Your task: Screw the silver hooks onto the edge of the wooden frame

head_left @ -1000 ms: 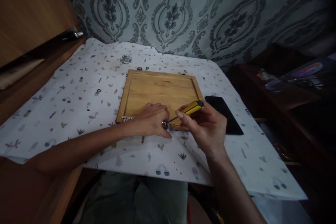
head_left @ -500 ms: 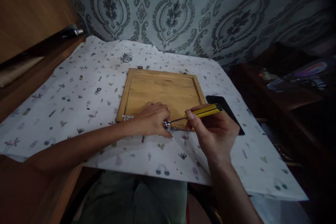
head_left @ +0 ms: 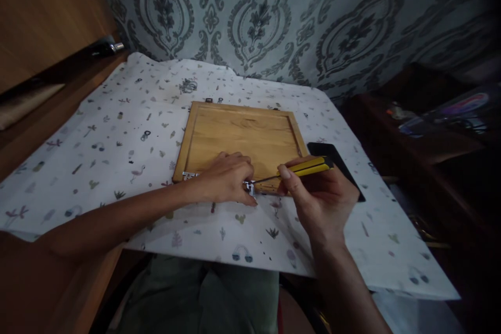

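Note:
A wooden panel (head_left: 242, 135) with a raised frame lies flat on a patterned white sheet (head_left: 117, 141). My left hand (head_left: 227, 177) rests on the panel's near edge, fingers pinched around a small metal hinge (head_left: 249, 186). My right hand (head_left: 321, 198) is closed on a yellow-and-black screwdriver (head_left: 305, 167), held low and nearly level. Its thin shaft points left and its tip meets the hinge. Another metal fitting (head_left: 189, 175) shows at the panel's near left corner.
A black phone (head_left: 336, 159) lies just right of the panel, partly behind my right hand. Small dark fittings (head_left: 213, 100) sit beyond the panel's far edge. A patterned wall (head_left: 274, 15) rises behind; dark furniture (head_left: 422, 141) crowds the right side, wooden boards (head_left: 39, 21) the left.
My right hand has shifted to the right and lowered the screwdriver from a steep tilt to nearly level. My left hand has stayed on the hinge.

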Demonstrator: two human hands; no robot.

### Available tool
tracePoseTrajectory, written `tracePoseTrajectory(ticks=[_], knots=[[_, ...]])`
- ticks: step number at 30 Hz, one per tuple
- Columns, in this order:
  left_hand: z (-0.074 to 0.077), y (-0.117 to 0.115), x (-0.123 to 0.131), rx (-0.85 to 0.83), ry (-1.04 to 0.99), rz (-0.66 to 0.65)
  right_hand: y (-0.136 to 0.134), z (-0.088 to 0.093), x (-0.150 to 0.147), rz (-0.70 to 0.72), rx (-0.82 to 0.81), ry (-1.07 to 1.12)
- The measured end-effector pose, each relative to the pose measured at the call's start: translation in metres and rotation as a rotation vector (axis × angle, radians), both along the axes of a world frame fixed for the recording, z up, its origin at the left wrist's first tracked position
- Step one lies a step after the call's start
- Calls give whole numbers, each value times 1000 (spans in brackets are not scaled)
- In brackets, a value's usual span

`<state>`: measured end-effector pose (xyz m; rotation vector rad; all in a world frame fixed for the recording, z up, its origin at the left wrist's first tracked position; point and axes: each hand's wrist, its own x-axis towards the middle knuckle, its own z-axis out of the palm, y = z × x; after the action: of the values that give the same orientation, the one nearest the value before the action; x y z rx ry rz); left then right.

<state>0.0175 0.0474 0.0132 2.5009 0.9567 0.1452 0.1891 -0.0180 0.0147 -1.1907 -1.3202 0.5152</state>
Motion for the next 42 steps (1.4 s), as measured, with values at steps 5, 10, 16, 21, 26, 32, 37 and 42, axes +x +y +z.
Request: tracePoseTrajectory(ticks=[5, 10, 16, 21, 26, 32, 37, 42], knots=[[-1, 1, 0, -9, -11, -15, 0, 2, 2, -30, -15, -3], [1, 1, 0, -17, 8, -19, 3, -5, 4, -30, -20, -19], [-2, 1, 0, 4, -3, -9, 5, -9, 4, -13, -28, -28], [-2, 1, 1, 9, -12, -14, 5, -11, 6, 11, -22, -71], [1, -1, 1, -1, 17, -3, 4, -7, 5, 30, -56, -116], [6, -1, 1, -38, 57, -15, 5, 0, 1, 28, -64, -93], [9, 0, 0, -52, 59, -25, 4, -1, 0, 5, -71, -71], [5, 0, -1, -61, 12, -31, 3, 0, -4, -38, -81, -108]])
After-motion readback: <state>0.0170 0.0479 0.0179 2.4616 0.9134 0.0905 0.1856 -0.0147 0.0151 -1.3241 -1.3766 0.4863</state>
